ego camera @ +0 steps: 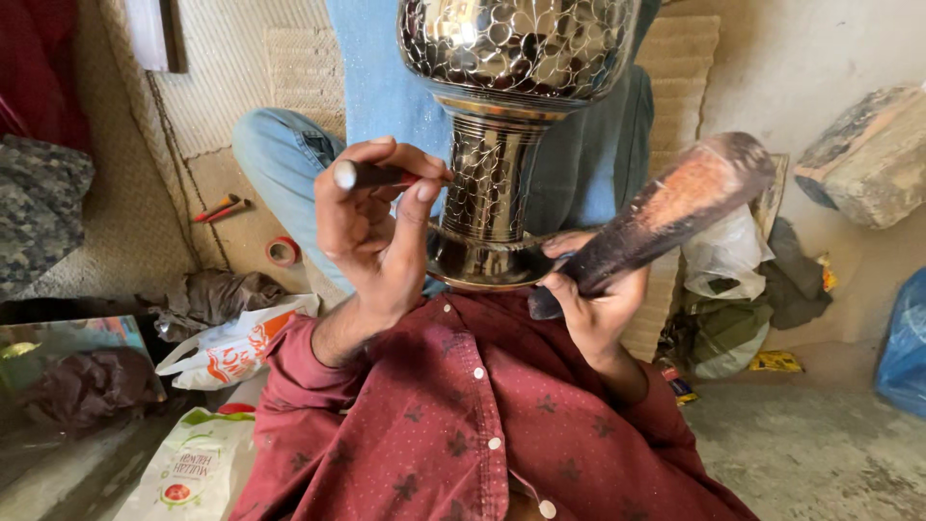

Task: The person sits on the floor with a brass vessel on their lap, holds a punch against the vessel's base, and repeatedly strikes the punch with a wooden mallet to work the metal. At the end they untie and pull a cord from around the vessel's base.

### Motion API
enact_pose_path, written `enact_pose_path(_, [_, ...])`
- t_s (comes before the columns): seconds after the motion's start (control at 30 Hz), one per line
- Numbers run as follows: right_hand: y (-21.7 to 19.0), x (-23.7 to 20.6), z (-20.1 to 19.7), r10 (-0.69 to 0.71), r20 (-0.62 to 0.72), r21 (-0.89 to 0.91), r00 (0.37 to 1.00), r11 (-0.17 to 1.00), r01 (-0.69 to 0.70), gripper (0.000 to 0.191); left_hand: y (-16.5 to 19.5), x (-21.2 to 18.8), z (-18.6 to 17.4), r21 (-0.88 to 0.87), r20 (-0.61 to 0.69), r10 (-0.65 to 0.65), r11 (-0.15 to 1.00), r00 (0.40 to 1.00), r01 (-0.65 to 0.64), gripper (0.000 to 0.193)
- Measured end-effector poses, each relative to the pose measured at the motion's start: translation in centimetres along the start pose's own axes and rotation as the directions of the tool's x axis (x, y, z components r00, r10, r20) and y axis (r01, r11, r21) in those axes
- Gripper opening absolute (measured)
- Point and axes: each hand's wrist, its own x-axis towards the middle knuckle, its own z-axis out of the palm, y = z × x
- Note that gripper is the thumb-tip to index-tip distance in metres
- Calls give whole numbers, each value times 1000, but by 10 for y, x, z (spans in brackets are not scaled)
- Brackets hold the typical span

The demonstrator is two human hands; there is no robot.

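A white plastic bag [231, 345] with orange print lies crumpled at lower left. Below it sits a white pouch [193, 468] with green and red print. A small yellow packet [776, 362] lies on the floor at right.

Vase [502, 125] between hands; punch [371, 176] left, mallet [666, 207] right.

Floor workshop: woven mat [222, 87], scattered tools [220, 207]

Woven mat [145, 193] on the floor, pale plaster wall [801, 58], daylight.
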Motion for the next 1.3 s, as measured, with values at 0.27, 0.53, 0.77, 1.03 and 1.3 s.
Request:
enact_pose_path(0.27, [-10,-1,6,21,20,-6,1000,1000,-21,55,0,-3,0,-104,-23,-71,992,997,68,37])
enact_pose_path(0.53, [-48,-6,36,52,64,-186,997,982,-40,42,-12,3,-31,-137,-73,-166,978,983,155,39])
enact_pose_path(0.77, [-53,11,53,-94,22,106,995,990,91,84,21,42,-60,273,198,166,937,966,-217,30])
enact_pose_path(1.03, [-3,6,37,-350,-24,-44,936,936,349,98,45,106,-47,98,633,39,986,773,-131,39])
enact_pose_path(1.3, [-5,-17,5,144,-89,-139,985,978,-156,93,38,147,-24,134,886,31,938,462,-321,59])
